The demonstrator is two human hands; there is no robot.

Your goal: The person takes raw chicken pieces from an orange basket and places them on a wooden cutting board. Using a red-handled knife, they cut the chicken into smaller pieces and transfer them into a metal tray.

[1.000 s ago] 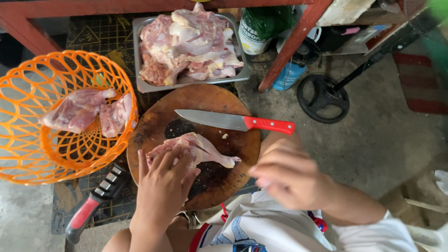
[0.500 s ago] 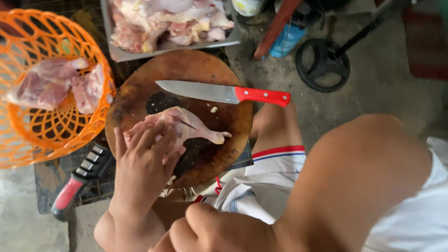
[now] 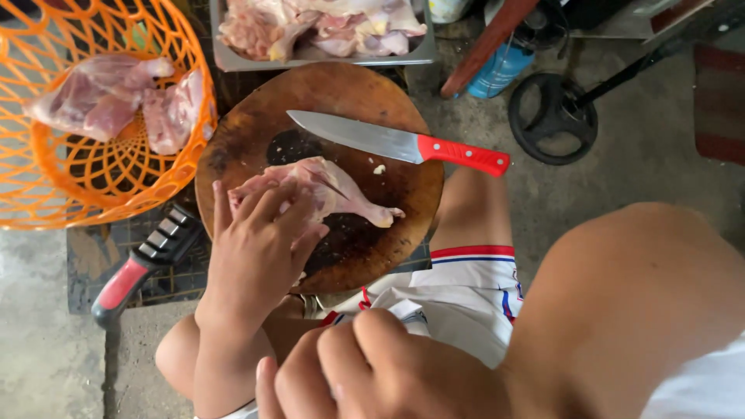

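Pressing raw chicken (image 3: 326, 190) on board (image 3: 233, 140), left hand (image 3: 256, 248) flat.

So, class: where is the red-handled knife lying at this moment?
In the head view, the red-handled knife lies on the round wooden chopping board, just beyond the raw chicken piece, handle pointing right past the rim.

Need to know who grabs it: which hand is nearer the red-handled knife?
Left. The left hand rests on the chicken piece just below the knife on the board; the right hand is curled low, off the board.
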